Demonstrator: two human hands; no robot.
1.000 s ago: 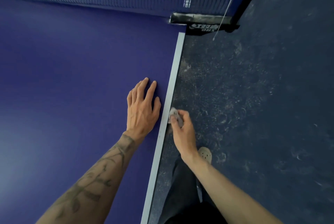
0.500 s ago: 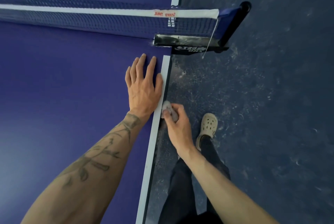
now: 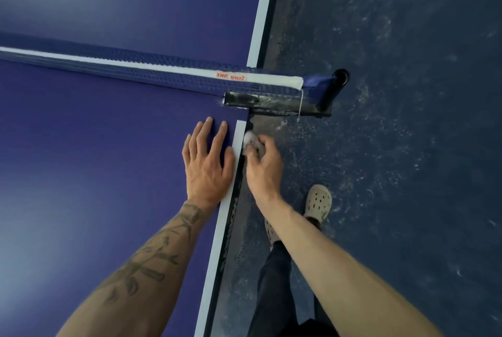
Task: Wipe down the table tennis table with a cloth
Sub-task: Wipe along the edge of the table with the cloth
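The step in hand looks like wiping the side of the tabletop (image 3: 108,152), the thin dark strip under its right edge. The right hand (image 3: 264,171) is curled round a small bunched cloth (image 3: 249,140) and presses it on that strip. The cloth sits just below the right edge, close to the clamp (image 3: 271,103) that holds the net (image 3: 135,73). The left hand (image 3: 207,165) lies flat on the tabletop with its fingers straight and holds nothing. It is right beside the white line (image 3: 225,214) at the right edge, and its fingertips are near the net.

I think the next move needs care. The clamp is in the way, so the cloth cannot go much further along the strip. The hand would have to lift round the clamp or turn back. The cloth is very small, so each wipe cleans only a thin bit. I cannot tell how much of the tabletop is clean.

The tabletop is dark blue and smooth, with some shine. More of it goes on past the net. The floor (image 3: 407,146) is dark blue too, with lots of pale scuffs and dusty marks. The person stands by the right edge in dark trousers, and a pale shoe (image 3: 317,203) with holes shows.
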